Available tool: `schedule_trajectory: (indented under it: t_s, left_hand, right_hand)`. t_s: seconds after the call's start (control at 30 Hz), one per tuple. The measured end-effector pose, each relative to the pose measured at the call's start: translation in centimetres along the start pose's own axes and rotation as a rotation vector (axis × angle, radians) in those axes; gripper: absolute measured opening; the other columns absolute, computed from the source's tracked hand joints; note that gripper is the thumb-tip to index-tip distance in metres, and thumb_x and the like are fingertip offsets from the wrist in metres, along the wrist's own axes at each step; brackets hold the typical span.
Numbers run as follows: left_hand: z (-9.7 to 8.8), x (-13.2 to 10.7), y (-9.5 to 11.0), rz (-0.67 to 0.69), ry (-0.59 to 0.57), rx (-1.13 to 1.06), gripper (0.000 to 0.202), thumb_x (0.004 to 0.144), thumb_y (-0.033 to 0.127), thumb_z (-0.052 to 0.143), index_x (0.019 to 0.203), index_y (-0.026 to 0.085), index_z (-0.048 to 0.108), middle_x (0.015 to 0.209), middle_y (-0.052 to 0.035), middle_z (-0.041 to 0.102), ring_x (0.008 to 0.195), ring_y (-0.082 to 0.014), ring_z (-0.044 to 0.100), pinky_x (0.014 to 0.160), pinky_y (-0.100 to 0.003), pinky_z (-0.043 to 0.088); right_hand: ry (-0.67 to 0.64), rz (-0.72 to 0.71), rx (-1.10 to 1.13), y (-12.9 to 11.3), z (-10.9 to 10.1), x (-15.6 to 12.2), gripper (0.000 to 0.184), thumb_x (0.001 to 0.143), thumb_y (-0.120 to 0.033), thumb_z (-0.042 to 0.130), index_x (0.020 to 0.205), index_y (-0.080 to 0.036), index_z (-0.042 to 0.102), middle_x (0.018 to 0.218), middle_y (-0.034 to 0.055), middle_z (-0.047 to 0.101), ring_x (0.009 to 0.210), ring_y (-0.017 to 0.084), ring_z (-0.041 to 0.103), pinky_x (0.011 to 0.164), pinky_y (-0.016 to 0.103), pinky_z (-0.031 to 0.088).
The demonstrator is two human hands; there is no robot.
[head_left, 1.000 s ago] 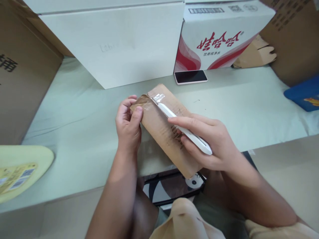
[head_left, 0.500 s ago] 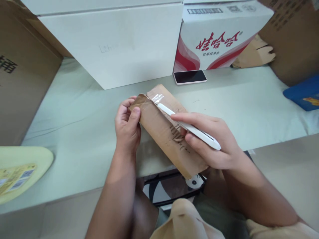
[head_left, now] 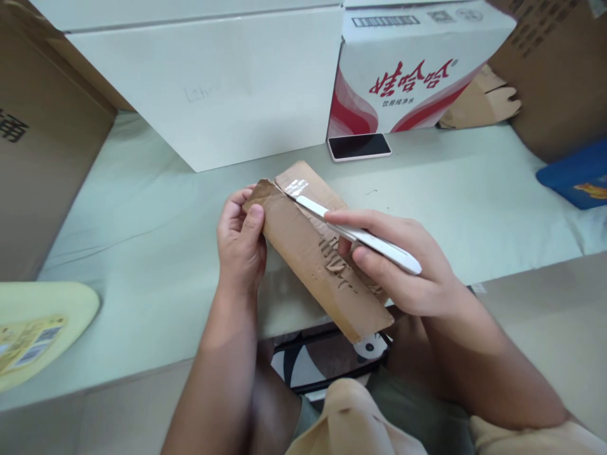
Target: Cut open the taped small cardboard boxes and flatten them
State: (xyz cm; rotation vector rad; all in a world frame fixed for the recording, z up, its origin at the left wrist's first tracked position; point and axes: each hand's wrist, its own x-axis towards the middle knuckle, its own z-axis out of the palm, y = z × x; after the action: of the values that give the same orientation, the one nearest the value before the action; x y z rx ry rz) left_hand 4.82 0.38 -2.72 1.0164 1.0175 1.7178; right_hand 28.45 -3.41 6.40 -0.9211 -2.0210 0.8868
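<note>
A folded piece of brown cardboard [head_left: 303,246] slants across the table's front edge, its surface torn in the middle and a strip of clear tape [head_left: 297,188] near the top. My left hand [head_left: 241,234] is closed on its upper left corner, thumb on top and fingers behind. My right hand [head_left: 403,259] grips a white utility knife [head_left: 379,246], forefinger laid along it. The knife's tip is at the gap between the two cardboard layers, just below the tape. How far the blade goes in is hidden.
Behind stand a large white box [head_left: 213,88] and a red-and-white printed carton [head_left: 408,82], with a phone [head_left: 359,146] lying before it. A yellow-green container [head_left: 52,303] is at the left, a blue package [head_left: 576,177] at the right. Below the table edge is a panda-patterned item [head_left: 327,360].
The right hand and knife have tilted slightly, and the cardboard's two layers show a little more apart at the lower right. The left hand keeps its hold.
</note>
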Motion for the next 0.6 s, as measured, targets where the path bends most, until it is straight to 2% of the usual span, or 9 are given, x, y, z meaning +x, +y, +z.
schedule_trajectory:
  t_s: [0.1,0.17,0.37,0.6]
  left_hand:
    - [0.13,-0.02,0.03,0.002,-0.001,0.023,0.044,0.077,0.059,0.089,0.103,0.027,0.071,0.114,-0.0045,0.075,0.106,-0.0212,0.073,0.095,-0.032,0.061]
    - [0.25,-0.01,0.02,0.001,0.002,0.034,0.045,0.077,0.06,0.088,0.102,0.026,0.07,0.113,-0.005,0.075,0.105,-0.0213,0.073,0.094,-0.032,0.061]
    - [0.49,0.01,0.17,-0.014,-0.009,0.012,0.044,0.078,0.057,0.088,0.102,0.025,0.071,0.11,-0.0046,0.074,0.105,-0.0202,0.072,0.095,-0.03,0.06]
    - [0.42,-0.02,0.19,-0.002,-0.013,0.027,0.045,0.078,0.057,0.088,0.103,0.025,0.069,0.115,-0.0051,0.072,0.109,-0.0209,0.07,0.102,-0.034,0.057]
  right_hand:
    - [0.068,0.03,0.016,0.11,0.09,-0.19,0.037,0.105,-0.035,0.053,0.138,-0.025,0.068,0.109,0.0082,0.079,0.09,0.022,0.076,0.081,0.036,0.064]
    - [0.069,0.035,0.033,0.15,0.07,-0.24,0.037,0.105,-0.036,0.054,0.138,-0.026,0.067,0.11,0.008,0.079,0.088,0.022,0.076,0.079,0.036,0.064]
    - [0.023,0.091,0.033,-0.05,-0.01,-0.11,0.035,0.104,-0.033,0.055,0.136,-0.026,0.07,0.1,0.0062,0.08,0.086,0.021,0.076,0.076,0.035,0.064]
    - [0.107,0.148,0.026,-0.26,0.2,0.06,0.033,0.102,-0.036,0.059,0.129,-0.025,0.074,0.097,0.0061,0.081,0.09,0.024,0.078,0.08,0.038,0.065]
